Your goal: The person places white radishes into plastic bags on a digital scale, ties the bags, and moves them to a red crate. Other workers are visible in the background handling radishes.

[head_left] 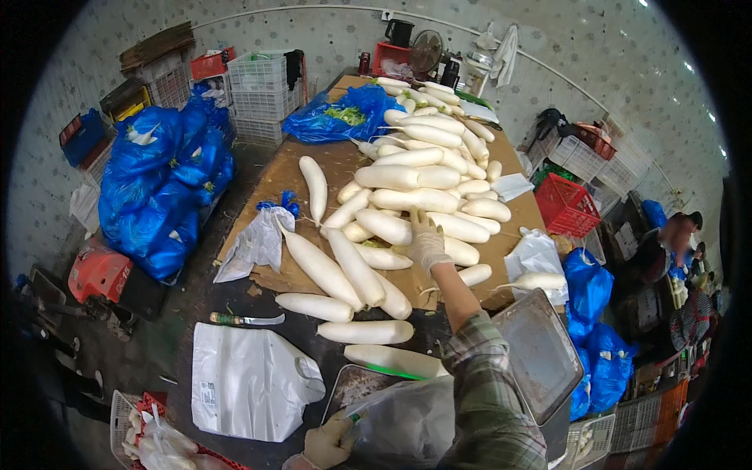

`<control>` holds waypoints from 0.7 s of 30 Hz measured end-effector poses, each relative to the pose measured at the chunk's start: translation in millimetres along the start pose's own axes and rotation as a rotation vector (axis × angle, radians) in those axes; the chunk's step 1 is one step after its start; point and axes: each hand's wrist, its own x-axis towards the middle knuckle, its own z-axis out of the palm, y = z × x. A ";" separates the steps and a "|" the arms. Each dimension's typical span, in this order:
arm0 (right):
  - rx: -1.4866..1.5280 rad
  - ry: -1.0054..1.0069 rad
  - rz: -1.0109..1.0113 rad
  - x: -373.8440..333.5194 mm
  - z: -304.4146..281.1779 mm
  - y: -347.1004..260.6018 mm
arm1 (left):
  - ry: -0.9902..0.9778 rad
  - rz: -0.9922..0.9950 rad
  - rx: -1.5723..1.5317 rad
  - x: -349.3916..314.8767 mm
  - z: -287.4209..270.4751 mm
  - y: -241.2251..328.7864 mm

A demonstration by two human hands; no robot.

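Note:
My gloved right hand (pixel 428 243) reaches over the heap of white radishes (pixel 419 178), its fingers stretched out and resting against one radish there. At the near edge, my gloved left hand (pixel 329 444) has its fingers closed at the side of a clear plastic bag (pixel 403 427). A radish (pixel 392 360) with a green strip across it lies at the bag's upper edge, over a metal tray (pixel 354 388). Whether it is inside the bag I cannot tell. Several long radishes lie loose between my hands. White plastic bags (pixel 254 384) are stacked left of my left hand.
A knife (pixel 247 319) lies above the stacked bags. Another metal tray (pixel 539 352) sits by my right forearm. Full blue bags (pixel 160 188) are piled at left, and a red crate (pixel 565 205) stands at right. Another person (pixel 666 247) is at the far right.

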 end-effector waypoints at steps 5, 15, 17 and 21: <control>0.035 -0.546 0.170 0.1 -46.8 -5.7 | -0.062 -0.112 -0.129 6.6 -8.1 8.3; 1.651 -0.086 0.309 -259.7 -216.5 14.6 | -0.379 0.004 -0.262 33.8 -51.6 36.7; 1.737 -0.057 0.141 -280.3 -261.6 10.6 | -0.411 -0.096 -0.422 36.9 -50.3 54.0; 1.629 -0.055 0.097 -308.3 -291.7 -34.5 | -0.305 -0.049 -0.425 35.9 -54.1 78.3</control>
